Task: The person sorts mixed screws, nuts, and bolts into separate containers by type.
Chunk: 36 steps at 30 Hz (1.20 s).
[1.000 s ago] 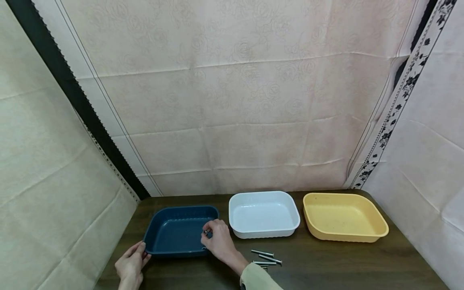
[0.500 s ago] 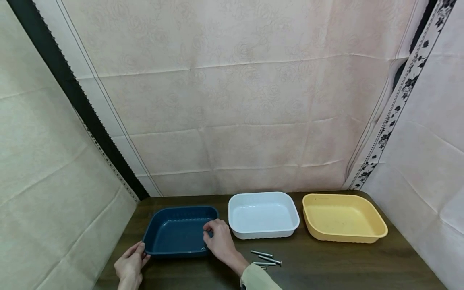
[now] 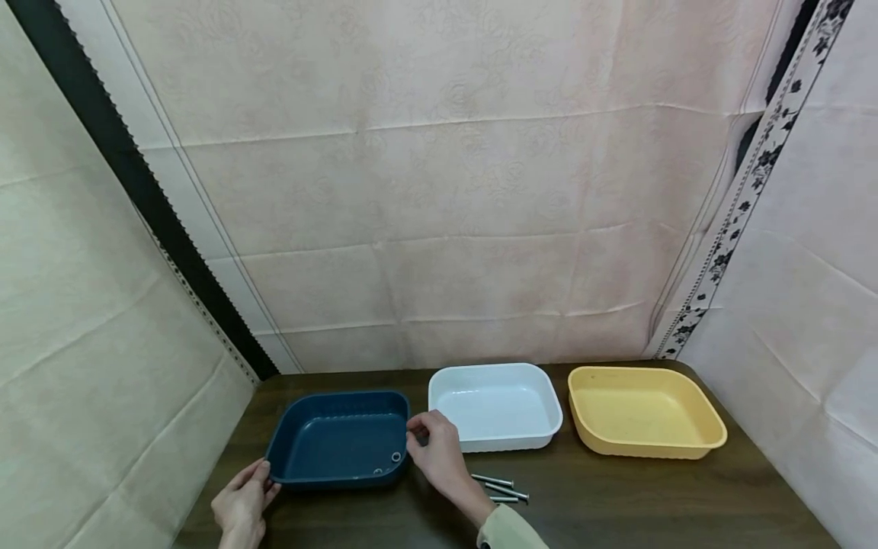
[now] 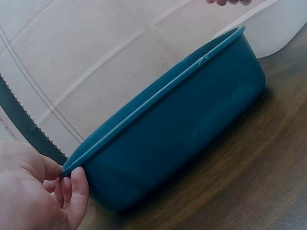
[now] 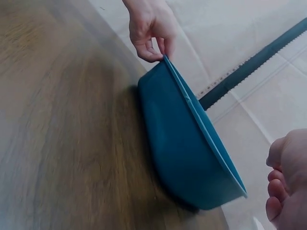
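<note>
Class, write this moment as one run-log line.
left hand: pinches rim of navy rectangular plastic tray; right hand: by tray's right edge, nothing visible held; small silver metal rings: in tray

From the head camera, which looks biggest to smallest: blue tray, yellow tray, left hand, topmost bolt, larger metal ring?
Blue tray, yellow tray: too alike to rank
Left hand
Topmost bolt
Larger metal ring

The blue tray (image 3: 329, 442) holds two metal rings (image 3: 395, 457) by its front-right corner
</note>
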Each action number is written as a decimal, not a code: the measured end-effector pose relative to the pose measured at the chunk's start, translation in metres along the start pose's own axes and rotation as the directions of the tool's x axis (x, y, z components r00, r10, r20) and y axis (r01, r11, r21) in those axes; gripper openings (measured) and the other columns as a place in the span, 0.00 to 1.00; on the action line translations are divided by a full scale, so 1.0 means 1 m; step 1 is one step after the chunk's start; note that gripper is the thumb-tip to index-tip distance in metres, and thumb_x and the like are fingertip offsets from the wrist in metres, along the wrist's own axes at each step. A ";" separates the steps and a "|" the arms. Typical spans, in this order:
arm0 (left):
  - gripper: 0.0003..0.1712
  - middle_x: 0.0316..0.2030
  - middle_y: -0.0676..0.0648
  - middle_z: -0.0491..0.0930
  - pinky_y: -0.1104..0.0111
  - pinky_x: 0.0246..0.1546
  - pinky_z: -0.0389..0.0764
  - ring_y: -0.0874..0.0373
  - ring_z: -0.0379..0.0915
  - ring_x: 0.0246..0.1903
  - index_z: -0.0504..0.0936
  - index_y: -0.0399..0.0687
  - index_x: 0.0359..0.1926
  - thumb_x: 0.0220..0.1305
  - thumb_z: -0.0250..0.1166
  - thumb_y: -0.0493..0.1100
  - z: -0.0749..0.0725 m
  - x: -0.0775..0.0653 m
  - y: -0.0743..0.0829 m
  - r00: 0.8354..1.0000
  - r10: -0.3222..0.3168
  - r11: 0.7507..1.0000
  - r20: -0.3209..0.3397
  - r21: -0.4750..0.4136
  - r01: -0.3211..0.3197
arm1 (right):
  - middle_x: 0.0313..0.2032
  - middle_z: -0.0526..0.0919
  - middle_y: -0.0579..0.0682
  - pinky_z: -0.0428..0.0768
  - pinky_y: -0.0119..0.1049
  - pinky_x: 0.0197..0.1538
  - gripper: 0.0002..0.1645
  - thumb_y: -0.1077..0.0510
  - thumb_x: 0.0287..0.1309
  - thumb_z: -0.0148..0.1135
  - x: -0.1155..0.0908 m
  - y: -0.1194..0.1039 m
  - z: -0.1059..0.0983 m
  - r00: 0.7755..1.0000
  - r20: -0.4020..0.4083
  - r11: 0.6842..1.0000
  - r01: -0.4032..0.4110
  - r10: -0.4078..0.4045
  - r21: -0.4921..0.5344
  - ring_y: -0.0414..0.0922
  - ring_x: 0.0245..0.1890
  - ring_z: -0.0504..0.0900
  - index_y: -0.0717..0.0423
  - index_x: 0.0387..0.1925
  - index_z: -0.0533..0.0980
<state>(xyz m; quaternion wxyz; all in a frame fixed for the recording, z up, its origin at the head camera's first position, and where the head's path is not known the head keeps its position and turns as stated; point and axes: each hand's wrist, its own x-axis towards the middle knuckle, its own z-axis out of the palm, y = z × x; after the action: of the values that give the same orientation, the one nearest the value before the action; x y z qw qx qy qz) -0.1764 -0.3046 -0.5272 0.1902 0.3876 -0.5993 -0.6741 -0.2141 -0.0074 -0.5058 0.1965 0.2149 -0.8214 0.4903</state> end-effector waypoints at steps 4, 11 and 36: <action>0.17 0.24 0.55 0.78 0.70 0.27 0.86 0.65 0.79 0.23 0.79 0.35 0.58 0.71 0.63 0.36 0.001 0.001 0.001 1.000 -0.005 1.000 -0.002 0.002 0.005 | 0.32 0.79 0.46 0.82 0.31 0.33 0.09 0.71 0.52 0.71 -0.005 0.003 -0.010 0.999 -0.030 1.000 0.009 -0.008 0.006 0.39 0.30 0.78 0.57 0.34 0.82; 0.08 0.24 0.57 0.77 0.70 0.29 0.86 0.65 0.78 0.23 0.82 0.44 0.48 0.70 0.63 0.36 -0.001 0.002 0.001 1.000 -0.026 1.000 0.012 -0.015 0.027 | 0.31 0.80 0.46 0.80 0.30 0.28 0.12 0.73 0.49 0.71 -0.017 0.008 -0.028 0.998 -0.054 0.999 0.029 -0.028 0.014 0.37 0.29 0.77 0.57 0.33 0.81; 0.06 0.23 0.56 0.78 0.69 0.29 0.87 0.65 0.79 0.23 0.84 0.50 0.42 0.70 0.63 0.35 -0.003 0.002 0.002 0.998 -0.055 0.998 0.025 -0.025 0.055 | 0.32 0.82 0.51 0.81 0.36 0.25 0.13 0.74 0.51 0.69 -0.054 0.020 -0.065 0.995 -0.030 0.992 -0.090 0.093 0.089 0.39 0.27 0.80 0.56 0.35 0.80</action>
<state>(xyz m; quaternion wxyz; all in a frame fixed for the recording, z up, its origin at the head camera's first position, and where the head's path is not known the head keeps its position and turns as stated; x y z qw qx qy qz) -0.1759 -0.3079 -0.5255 0.1691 0.3933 -0.5821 -0.6913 -0.1726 0.0674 -0.5208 0.1780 0.1770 -0.8046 0.5381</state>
